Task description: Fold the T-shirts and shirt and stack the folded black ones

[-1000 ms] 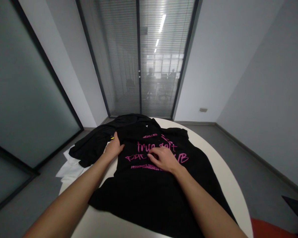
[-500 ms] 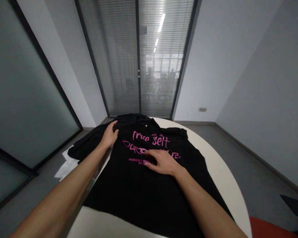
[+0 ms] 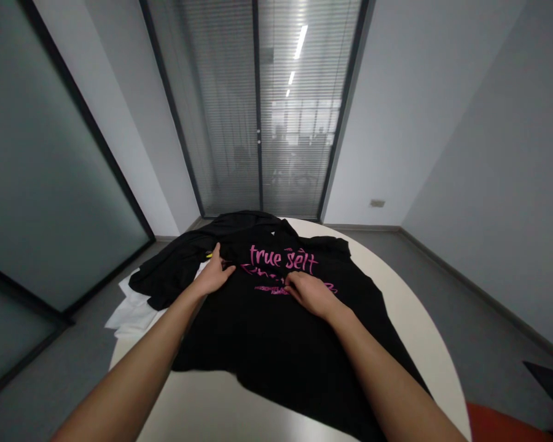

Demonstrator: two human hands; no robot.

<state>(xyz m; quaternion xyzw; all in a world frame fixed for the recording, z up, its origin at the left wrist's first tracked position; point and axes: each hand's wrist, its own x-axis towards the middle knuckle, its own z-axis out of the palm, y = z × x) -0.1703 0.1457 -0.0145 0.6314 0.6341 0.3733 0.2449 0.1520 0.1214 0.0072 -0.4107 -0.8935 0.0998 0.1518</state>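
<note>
A black T-shirt [image 3: 276,331] with pink lettering lies spread on a round white table [image 3: 410,319]. My left hand [image 3: 214,275] rests on the shirt's left edge near the chest print, fingers curled together and pinching the cloth. My right hand [image 3: 311,291] lies on the lower lines of the pink print, fingers bent and gripping the fabric. The words "true self" show just beyond both hands. The shirt's lower hem lies closest to me.
Another black garment [image 3: 175,270] and a white one [image 3: 131,310] lie at the table's left edge. Glass doors with blinds [image 3: 258,110] stand beyond the table. A red seat edge [image 3: 498,423] shows at the lower right. Grey floor surrounds the table.
My left hand moved back down from the collar area to the shirt's left edge. My right hand shifted up the print, and the lower pink lines bunched under it.
</note>
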